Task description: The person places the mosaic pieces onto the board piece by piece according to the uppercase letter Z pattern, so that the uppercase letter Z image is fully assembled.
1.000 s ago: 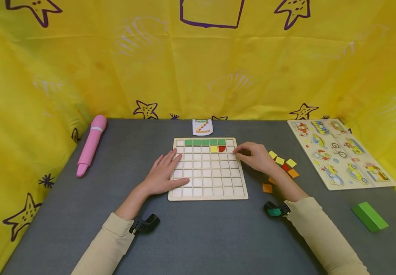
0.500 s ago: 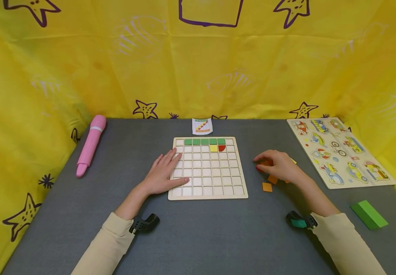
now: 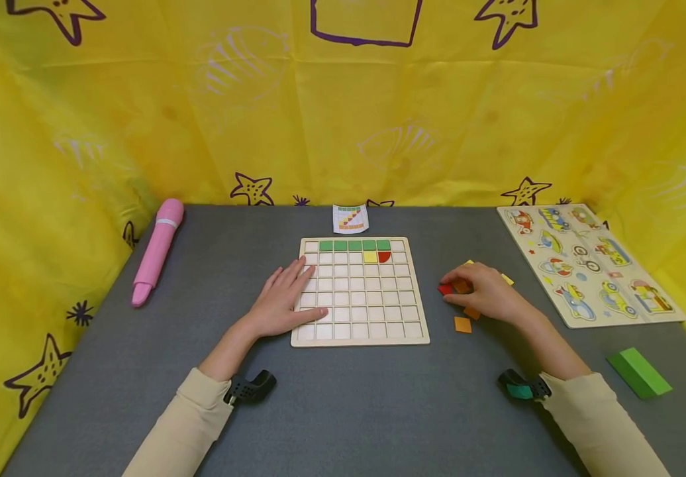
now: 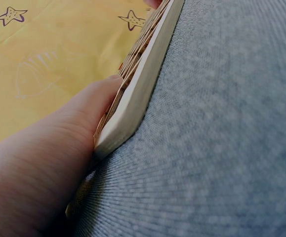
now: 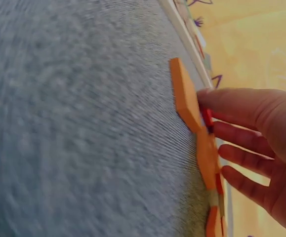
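My left hand point(image 3: 280, 305) rests on the left side of a wooden grid board point(image 3: 359, 343), fingers spread and thumb lying over its cells. In the left wrist view, the thumb point(image 4: 83, 111) lies over the edge of the board point(image 4: 133, 106). Green square tiles point(image 3: 355, 246) run along the board's top row, with a yellow tile point(image 3: 369, 256) and a red quarter-round tile point(image 3: 384, 257) below. To the board's right, my right hand point(image 3: 486, 291) pinches a red tile point(image 3: 445, 289) between thumb and index finger. Orange tiles point(image 3: 463, 324) lie under and beside that hand, which partly hides the pile.
A small pattern card point(image 3: 351, 220) lies behind the board. On the left is a pink microphone-shaped object point(image 3: 159, 252). A wooden picture puzzle point(image 3: 587, 271) and a green block point(image 3: 639, 373) lie at the right. A yellow cloth point(image 3: 343, 119) hangs behind the table.
My right hand has moved from the board's upper right edge to the loose tiles, where a red tile now shows at its fingertips. My left hand has stayed on the board.
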{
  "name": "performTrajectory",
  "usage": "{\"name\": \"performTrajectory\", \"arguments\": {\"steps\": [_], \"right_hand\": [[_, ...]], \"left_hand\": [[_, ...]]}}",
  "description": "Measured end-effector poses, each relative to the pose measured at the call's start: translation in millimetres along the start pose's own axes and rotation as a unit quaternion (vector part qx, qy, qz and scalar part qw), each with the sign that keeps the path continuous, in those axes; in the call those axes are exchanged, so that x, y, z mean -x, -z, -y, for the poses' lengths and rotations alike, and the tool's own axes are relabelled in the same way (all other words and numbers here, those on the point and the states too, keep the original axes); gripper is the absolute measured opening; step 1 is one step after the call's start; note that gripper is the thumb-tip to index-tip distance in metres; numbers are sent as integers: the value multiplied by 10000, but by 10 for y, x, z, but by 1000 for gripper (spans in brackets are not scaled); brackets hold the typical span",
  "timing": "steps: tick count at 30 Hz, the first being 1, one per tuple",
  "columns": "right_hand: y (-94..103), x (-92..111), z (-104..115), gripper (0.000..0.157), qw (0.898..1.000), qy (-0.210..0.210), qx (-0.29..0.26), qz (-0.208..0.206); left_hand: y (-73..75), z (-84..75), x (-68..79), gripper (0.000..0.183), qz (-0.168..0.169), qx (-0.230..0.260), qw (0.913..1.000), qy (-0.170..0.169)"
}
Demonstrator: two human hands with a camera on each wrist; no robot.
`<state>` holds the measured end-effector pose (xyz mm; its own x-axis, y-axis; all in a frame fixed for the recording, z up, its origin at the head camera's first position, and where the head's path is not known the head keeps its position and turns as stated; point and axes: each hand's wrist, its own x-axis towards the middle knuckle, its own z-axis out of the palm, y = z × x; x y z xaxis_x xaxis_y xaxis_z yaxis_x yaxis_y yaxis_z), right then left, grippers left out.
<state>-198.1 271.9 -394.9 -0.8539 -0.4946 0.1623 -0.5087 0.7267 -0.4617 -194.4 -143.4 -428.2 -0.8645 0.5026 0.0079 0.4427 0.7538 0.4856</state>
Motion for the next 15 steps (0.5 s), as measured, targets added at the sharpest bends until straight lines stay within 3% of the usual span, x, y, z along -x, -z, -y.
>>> {"name": "performTrajectory", "arguments": {"steps": [15], "right_hand": [[-75,-50,-6,24,9999,92,-58,-17]], "left_hand": [[-6,16,1,93,-27,5,10000,-10]]}}
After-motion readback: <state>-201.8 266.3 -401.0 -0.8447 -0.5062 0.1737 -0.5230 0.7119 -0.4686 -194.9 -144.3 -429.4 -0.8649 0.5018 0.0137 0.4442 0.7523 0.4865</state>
